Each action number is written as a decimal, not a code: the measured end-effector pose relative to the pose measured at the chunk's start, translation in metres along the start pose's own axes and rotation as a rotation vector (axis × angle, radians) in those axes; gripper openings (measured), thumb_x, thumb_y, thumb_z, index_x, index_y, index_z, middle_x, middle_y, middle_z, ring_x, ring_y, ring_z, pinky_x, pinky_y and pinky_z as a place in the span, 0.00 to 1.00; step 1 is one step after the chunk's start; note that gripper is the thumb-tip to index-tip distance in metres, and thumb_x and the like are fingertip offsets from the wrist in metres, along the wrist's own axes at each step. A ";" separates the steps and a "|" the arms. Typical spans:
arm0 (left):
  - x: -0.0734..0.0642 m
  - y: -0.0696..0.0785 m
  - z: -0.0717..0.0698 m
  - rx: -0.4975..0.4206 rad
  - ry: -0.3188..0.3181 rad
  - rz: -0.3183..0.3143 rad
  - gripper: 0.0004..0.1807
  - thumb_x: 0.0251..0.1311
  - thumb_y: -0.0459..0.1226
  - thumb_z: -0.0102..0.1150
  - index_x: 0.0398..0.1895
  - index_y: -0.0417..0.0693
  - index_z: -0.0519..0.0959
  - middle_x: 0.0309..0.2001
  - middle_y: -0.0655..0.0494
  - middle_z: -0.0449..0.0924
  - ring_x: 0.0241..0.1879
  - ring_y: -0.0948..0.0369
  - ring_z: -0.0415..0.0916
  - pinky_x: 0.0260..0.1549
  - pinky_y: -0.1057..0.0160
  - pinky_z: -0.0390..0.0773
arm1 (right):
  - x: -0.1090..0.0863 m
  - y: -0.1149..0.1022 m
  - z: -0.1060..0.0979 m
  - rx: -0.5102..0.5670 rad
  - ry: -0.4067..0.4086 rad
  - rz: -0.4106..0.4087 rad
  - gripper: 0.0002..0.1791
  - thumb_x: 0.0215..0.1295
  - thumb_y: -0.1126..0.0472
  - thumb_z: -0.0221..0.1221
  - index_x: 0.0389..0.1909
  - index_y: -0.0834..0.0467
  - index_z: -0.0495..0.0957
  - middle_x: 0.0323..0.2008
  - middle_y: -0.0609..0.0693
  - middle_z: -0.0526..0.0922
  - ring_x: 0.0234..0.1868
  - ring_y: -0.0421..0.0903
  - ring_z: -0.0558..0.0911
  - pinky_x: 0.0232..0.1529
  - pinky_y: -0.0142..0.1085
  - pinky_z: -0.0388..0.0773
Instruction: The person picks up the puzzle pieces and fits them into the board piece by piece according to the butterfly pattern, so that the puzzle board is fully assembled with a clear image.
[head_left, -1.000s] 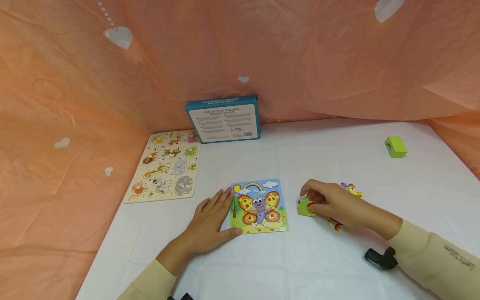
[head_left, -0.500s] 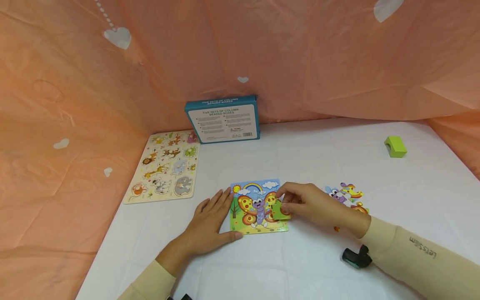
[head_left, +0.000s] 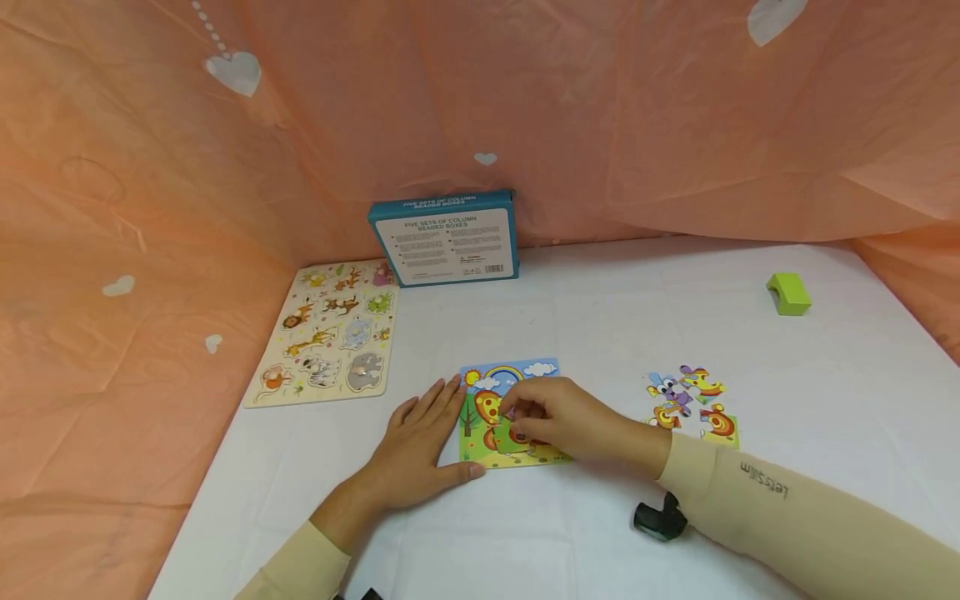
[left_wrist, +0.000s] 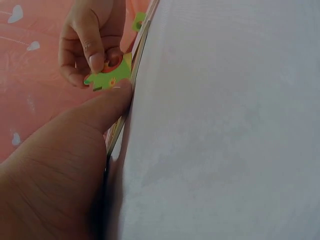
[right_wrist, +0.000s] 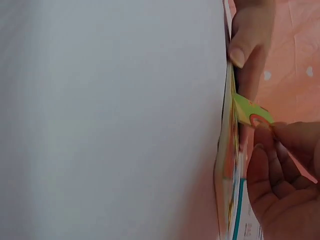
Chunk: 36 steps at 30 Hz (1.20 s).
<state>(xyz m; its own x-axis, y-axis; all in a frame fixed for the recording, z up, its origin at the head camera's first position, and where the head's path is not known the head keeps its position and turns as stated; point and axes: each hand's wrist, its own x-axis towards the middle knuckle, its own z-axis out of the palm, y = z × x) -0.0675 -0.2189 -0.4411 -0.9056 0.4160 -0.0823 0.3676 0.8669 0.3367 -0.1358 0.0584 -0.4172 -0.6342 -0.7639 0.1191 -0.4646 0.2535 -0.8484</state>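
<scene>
A square butterfly picture board lies on the white table, partly covered by my right hand. That hand pinches a green jigsaw piece with a red-orange curl on it, held over the board's lower middle. In the right wrist view the piece is tilted, with one edge close to the board's surface. My left hand lies flat with fingers spread, its fingertips and thumb touching the board's left edge. Several loose jigsaw pieces lie on the table right of the board.
An animal peg puzzle lies at the back left. Beside it stands a blue-and-white box against the orange curtain. A green arched block sits at the far right.
My right hand has carried the green jigsaw piece leftward from the table right of the board to over the board, uncovering the loose pieces. My left hand has stayed in place.
</scene>
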 end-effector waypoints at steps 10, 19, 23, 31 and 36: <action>0.000 0.000 -0.001 -0.005 -0.008 -0.008 0.62 0.69 0.74 0.55 0.90 0.44 0.46 0.89 0.55 0.34 0.87 0.53 0.30 0.79 0.38 0.39 | 0.014 -0.007 0.020 0.018 -0.012 0.024 0.08 0.75 0.73 0.64 0.49 0.60 0.86 0.34 0.40 0.86 0.37 0.36 0.85 0.43 0.35 0.84; -0.001 0.001 -0.001 -0.011 0.001 -0.008 0.62 0.69 0.73 0.56 0.90 0.44 0.47 0.89 0.55 0.36 0.87 0.52 0.32 0.79 0.37 0.40 | 0.021 -0.010 0.027 0.052 -0.015 0.018 0.08 0.75 0.74 0.62 0.49 0.62 0.85 0.32 0.41 0.87 0.35 0.36 0.86 0.44 0.34 0.85; -0.001 0.000 0.000 -0.007 0.006 0.000 0.61 0.69 0.72 0.56 0.90 0.43 0.48 0.89 0.54 0.36 0.87 0.51 0.33 0.78 0.36 0.41 | 0.021 -0.010 0.027 0.037 -0.013 0.034 0.08 0.74 0.74 0.63 0.50 0.64 0.85 0.33 0.41 0.87 0.35 0.35 0.86 0.45 0.33 0.84; -0.001 0.001 0.000 -0.003 0.020 0.012 0.61 0.70 0.72 0.56 0.90 0.42 0.48 0.89 0.52 0.37 0.87 0.50 0.34 0.78 0.36 0.40 | 0.017 -0.010 0.023 -0.163 0.008 0.040 0.14 0.74 0.68 0.68 0.58 0.64 0.89 0.47 0.46 0.85 0.50 0.43 0.80 0.53 0.37 0.80; 0.000 0.000 0.001 0.004 0.011 0.006 0.62 0.70 0.73 0.55 0.90 0.43 0.46 0.89 0.53 0.36 0.87 0.52 0.33 0.79 0.37 0.40 | 0.016 -0.010 0.020 -0.174 0.010 0.053 0.18 0.75 0.67 0.66 0.62 0.64 0.86 0.52 0.50 0.84 0.49 0.44 0.80 0.52 0.37 0.80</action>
<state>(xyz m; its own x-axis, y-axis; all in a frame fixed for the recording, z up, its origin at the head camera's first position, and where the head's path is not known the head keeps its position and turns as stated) -0.0673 -0.2192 -0.4418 -0.9057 0.4181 -0.0697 0.3739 0.8654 0.3335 -0.1288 0.0322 -0.4171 -0.6669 -0.7406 0.0824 -0.5295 0.3931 -0.7517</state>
